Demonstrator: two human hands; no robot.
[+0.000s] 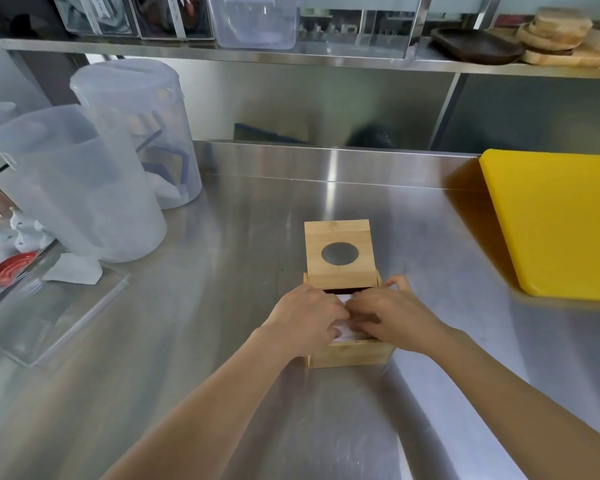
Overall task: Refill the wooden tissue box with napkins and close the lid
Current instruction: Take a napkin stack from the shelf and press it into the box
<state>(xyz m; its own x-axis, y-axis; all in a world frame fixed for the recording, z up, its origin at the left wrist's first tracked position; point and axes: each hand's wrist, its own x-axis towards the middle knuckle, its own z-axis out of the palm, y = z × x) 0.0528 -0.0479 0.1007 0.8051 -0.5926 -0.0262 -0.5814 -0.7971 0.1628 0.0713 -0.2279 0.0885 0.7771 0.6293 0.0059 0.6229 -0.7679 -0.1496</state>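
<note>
A wooden tissue box [352,355] stands on the steel counter in front of me. Its hinged lid [338,233], with an oval hole, stands upright at the box's far side. White napkins [344,330] lie inside the open box, mostly hidden under my hands. My left hand [307,315] presses down on the napkins at the left half of the opening. On the right half, my right hand [392,318] rests on them too, fingers bent over the stack and the box's right wall.
A yellow cutting board [561,220] lies at the right. Two tall translucent plastic jugs [84,188] stand at the left, with a clear tray [54,313] in front of them. A steel shelf [291,57] with containers runs overhead at the back.
</note>
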